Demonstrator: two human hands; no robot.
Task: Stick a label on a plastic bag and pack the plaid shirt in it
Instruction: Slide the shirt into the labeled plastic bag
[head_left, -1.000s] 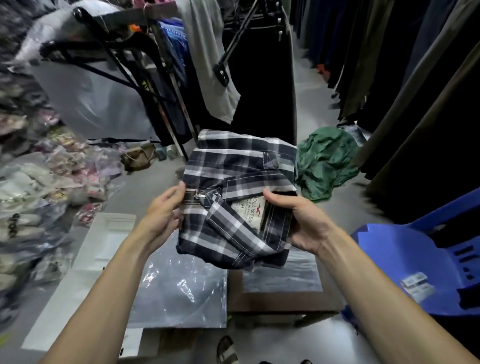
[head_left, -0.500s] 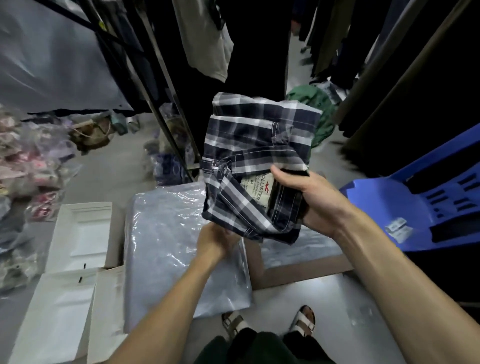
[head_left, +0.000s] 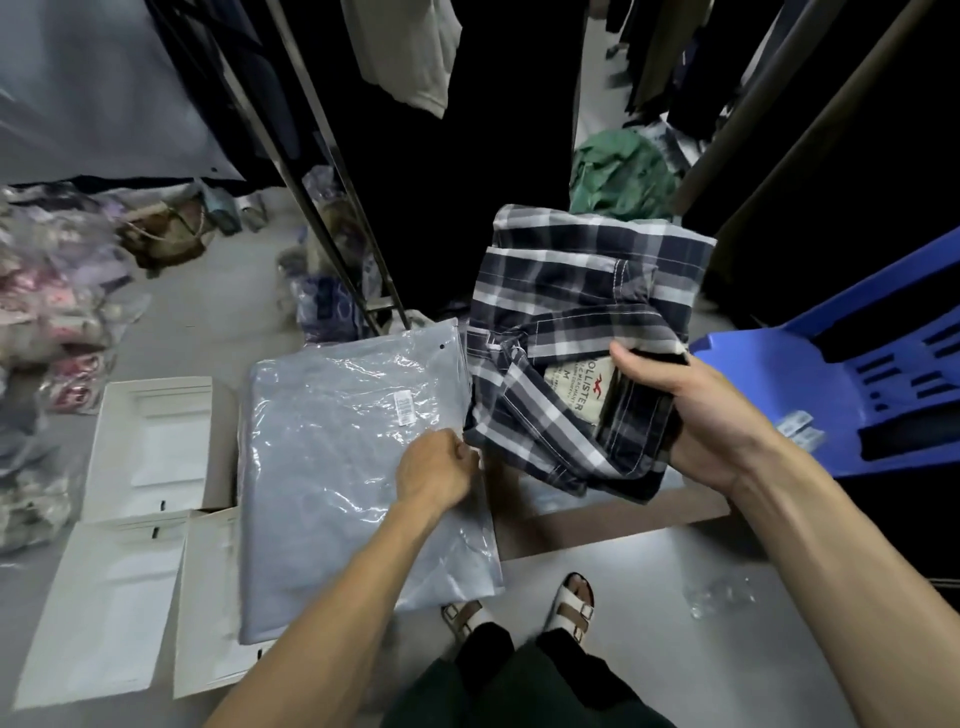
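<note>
A folded navy and white plaid shirt (head_left: 576, 317) is held in the air at centre right, its neck label facing me. My right hand (head_left: 691, 415) grips its right side, thumb on the collar. A clear plastic bag (head_left: 337, 478) lies flat on the stack below, with a small white barcode label (head_left: 402, 408) stuck near its top. My left hand (head_left: 434, 470) rests on the bag's right edge, its fingers curled at that edge just under the shirt's lower corner.
White flat mailers (head_left: 124, 519) lie left of the bag. A brown cardboard box (head_left: 597, 519) sits under the shirt. A blue plastic chair (head_left: 841, 374) with labels stands at right. Clothes racks (head_left: 322, 208) and hanging garments stand behind, packed bags at far left. My sandalled feet (head_left: 519, 608) are below.
My left hand has let go of the shirt and dropped to the plastic bag's edge. My right hand alone holds the shirt, now further right. My view has tilted downward.
</note>
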